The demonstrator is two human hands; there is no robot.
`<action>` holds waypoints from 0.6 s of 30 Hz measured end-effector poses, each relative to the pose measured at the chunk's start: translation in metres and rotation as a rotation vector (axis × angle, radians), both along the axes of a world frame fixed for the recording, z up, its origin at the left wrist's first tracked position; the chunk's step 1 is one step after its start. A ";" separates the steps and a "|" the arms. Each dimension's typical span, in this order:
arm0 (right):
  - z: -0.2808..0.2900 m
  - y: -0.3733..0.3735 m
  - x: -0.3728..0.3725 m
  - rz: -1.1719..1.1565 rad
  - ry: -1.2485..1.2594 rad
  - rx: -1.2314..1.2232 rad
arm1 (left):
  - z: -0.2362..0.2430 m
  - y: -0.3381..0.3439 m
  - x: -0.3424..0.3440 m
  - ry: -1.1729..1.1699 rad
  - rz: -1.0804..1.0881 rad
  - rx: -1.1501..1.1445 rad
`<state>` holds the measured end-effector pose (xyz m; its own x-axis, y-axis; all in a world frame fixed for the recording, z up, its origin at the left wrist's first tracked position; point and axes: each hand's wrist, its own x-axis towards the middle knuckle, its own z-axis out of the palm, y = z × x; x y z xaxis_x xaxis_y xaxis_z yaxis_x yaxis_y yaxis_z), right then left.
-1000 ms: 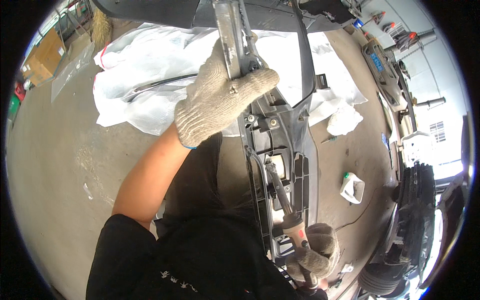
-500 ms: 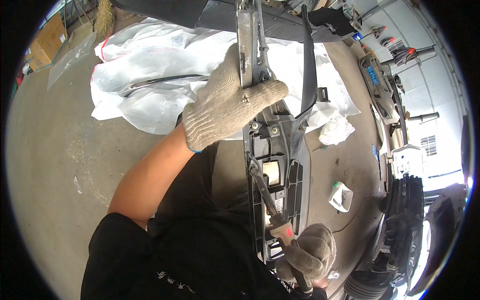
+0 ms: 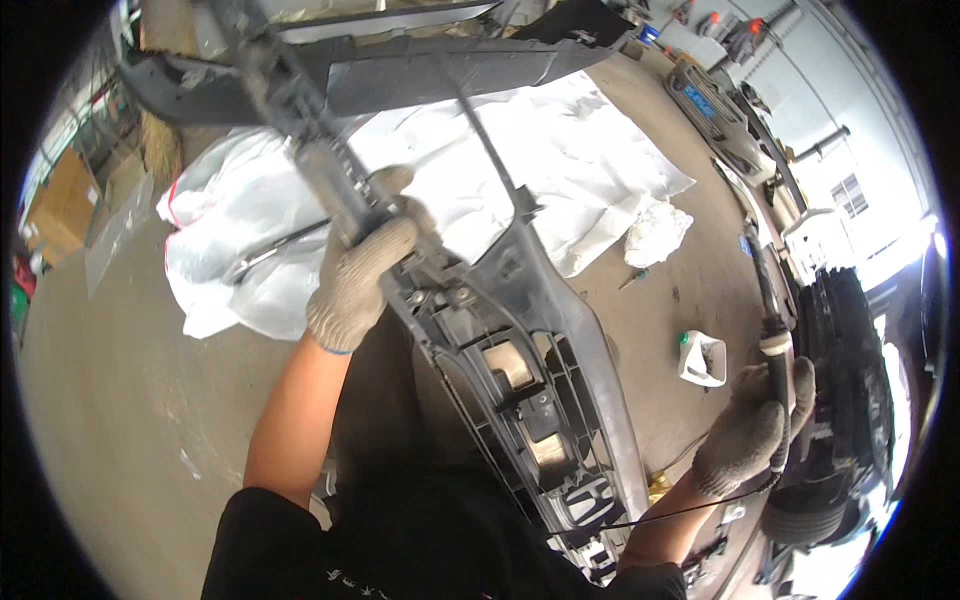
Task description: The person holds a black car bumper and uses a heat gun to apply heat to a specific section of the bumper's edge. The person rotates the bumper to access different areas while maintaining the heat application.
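Observation:
A long dark car bumper, with a grille and open slots, stretches diagonally from the upper left to the lower right in front of my body. My left hand, in a knitted work glove, is wrapped round its narrow upper part. Off the bumper's right side, my gloved right hand is closed round the black handle of a corded hot-air welding gun. The gun stands nearly upright, its dark barrel pointing up and away above a pale collar. Its thin black cord runs left across my right forearm.
White plastic sheeting covers the floor beyond, with another dark bumper at its far edge. A white jug stands on the floor to the right. More car parts are stacked at the right; a cardboard box sits far left.
The bumper has tilted, its far end swinging left along with my left hand. My right hand has lifted the welding gun off the bumper and out to the right.

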<state>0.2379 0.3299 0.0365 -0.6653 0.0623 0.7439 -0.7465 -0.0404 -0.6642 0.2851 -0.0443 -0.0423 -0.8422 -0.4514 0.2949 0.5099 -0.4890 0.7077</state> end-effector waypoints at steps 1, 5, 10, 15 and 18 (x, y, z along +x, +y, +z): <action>-0.004 -0.004 -0.004 -0.100 -0.011 -0.022 | -0.007 -0.003 0.000 -0.017 -0.003 -0.002; -0.018 -0.027 -0.019 0.006 -0.094 0.012 | -0.035 -0.011 0.022 -0.071 -0.063 0.081; -0.060 -0.054 -0.037 0.484 -0.438 -0.198 | -0.064 -0.027 0.088 -0.292 -0.014 0.199; -0.069 -0.117 -0.041 0.676 -0.459 0.019 | -0.052 -0.031 0.126 -0.855 0.081 -0.171; -0.066 -0.154 -0.046 0.591 -0.424 0.143 | 0.001 -0.034 0.143 -1.297 -0.221 -0.964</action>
